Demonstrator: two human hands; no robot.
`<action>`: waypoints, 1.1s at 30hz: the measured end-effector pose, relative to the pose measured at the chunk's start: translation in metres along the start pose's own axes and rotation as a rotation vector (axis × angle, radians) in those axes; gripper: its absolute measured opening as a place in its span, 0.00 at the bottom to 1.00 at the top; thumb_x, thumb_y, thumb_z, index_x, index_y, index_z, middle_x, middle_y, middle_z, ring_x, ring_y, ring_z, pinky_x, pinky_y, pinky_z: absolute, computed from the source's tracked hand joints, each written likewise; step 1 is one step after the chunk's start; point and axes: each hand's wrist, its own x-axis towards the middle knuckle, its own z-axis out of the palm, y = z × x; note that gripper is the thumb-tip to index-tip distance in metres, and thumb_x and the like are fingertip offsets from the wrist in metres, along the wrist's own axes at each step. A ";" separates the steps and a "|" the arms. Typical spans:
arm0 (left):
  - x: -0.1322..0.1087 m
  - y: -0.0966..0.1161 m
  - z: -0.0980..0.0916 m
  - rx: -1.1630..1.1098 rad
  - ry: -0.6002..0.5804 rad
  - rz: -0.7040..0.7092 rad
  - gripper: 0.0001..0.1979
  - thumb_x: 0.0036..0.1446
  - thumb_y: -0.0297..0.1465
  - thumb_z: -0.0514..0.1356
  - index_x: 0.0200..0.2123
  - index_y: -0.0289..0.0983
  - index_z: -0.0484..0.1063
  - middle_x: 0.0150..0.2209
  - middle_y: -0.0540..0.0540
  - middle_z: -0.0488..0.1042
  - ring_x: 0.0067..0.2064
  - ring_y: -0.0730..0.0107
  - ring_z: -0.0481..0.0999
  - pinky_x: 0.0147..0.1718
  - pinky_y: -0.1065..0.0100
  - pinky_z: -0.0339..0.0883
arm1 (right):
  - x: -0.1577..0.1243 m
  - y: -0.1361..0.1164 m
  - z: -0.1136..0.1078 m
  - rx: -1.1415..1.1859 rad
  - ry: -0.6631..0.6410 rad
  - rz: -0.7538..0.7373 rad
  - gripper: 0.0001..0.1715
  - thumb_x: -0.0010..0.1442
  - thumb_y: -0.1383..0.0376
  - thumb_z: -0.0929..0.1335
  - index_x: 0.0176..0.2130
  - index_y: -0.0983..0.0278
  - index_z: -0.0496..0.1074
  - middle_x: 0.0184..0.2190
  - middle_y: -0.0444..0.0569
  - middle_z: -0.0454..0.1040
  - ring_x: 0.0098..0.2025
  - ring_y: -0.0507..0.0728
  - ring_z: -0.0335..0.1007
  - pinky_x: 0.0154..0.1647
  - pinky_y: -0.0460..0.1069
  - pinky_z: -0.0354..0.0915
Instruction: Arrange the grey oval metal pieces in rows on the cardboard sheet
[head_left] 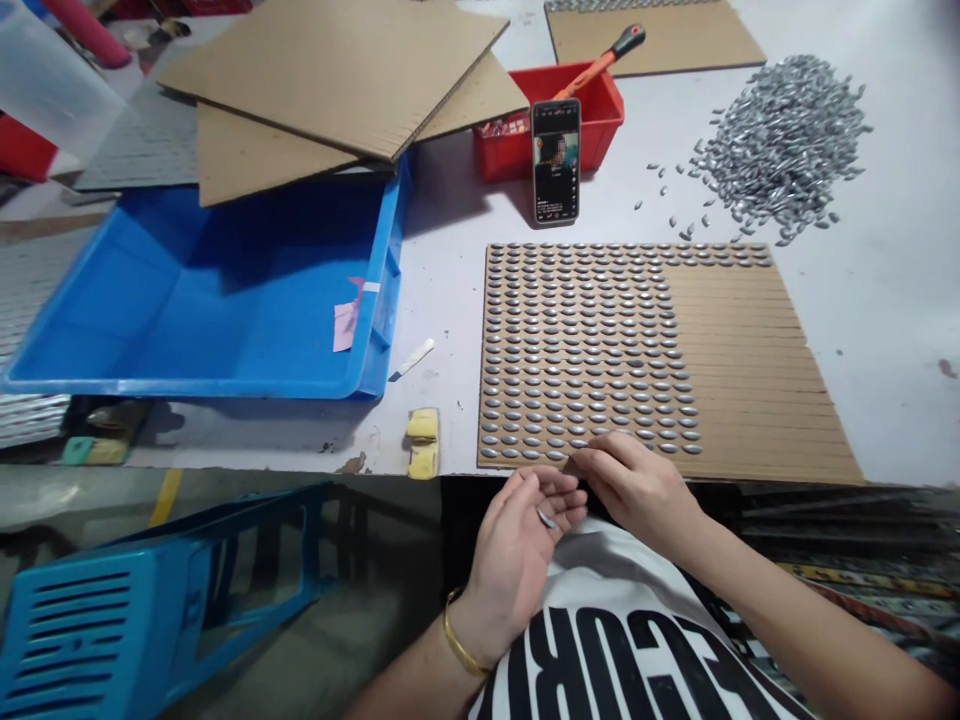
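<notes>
A grooved cardboard board lies at the near table edge, with rows of small silver oval pieces covering its left part. Its right part shows bare grooves. My right hand reaches over the board's near edge, with its fingertips pinched among the lowest rows. Whether they grip a piece is hidden. My left hand lies palm up just below the edge, fingers slightly curled, with one silver oval piece resting on them. A loose heap of the same pieces lies beyond the board.
A blue plastic tray stands left of the board, under overlapping cardboard sheets. Behind it are a red bin holding an orange-handled tool and an upright phone. A yellow sponge sits on the table edge. A blue stool stands below left.
</notes>
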 end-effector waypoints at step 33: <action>-0.004 -0.005 0.020 -0.053 -0.006 0.066 0.12 0.63 0.35 0.53 0.45 0.35 0.69 0.52 0.38 0.72 0.60 0.56 0.65 0.61 0.54 0.53 | -0.026 -0.015 -0.018 0.346 0.061 0.067 0.12 0.62 0.73 0.62 0.42 0.63 0.71 0.37 0.52 0.73 0.38 0.52 0.71 0.38 0.46 0.69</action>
